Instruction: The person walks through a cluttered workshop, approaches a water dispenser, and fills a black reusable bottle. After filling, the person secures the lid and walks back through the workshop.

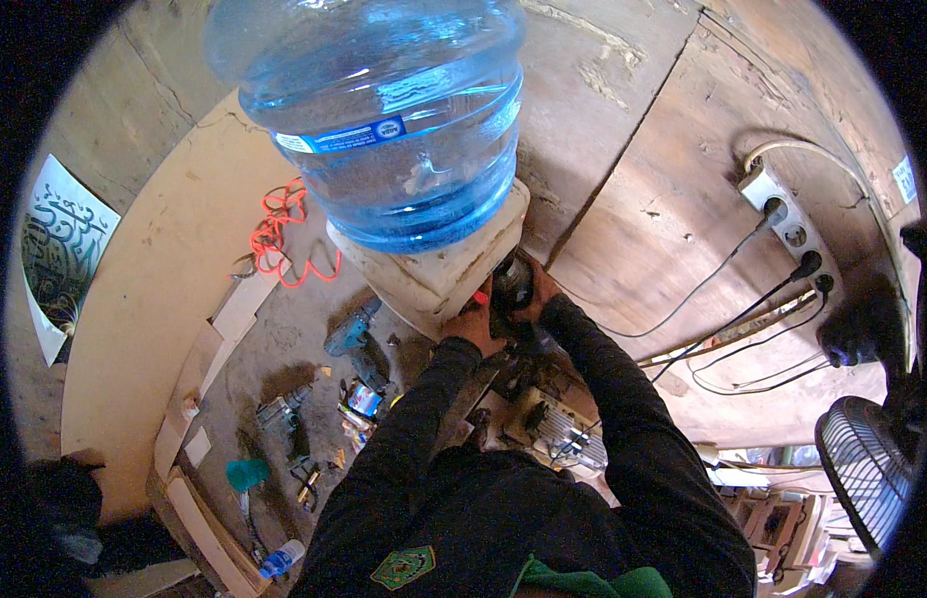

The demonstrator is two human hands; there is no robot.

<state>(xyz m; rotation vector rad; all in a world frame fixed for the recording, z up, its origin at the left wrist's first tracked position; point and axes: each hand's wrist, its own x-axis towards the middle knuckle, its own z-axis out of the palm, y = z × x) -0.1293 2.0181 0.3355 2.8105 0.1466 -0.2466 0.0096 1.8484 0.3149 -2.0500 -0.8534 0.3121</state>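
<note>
A large blue water bottle stands upside down on a dirty white water dispenser. My left hand is at the dispenser's near corner, its fingers closed at a small red tap. Beside it, my right hand is closed around the right side of a dark, round, cup-like container. The container sits close against the dispenser, near the tap. Its inside is too dark to make out, and parts of my fingers are hidden.
Left of the dispenser lie an orange cord, a teal cordless drill and a second power tool. A power strip with plugged cables is on the wooden wall at right. A fan stands lower right.
</note>
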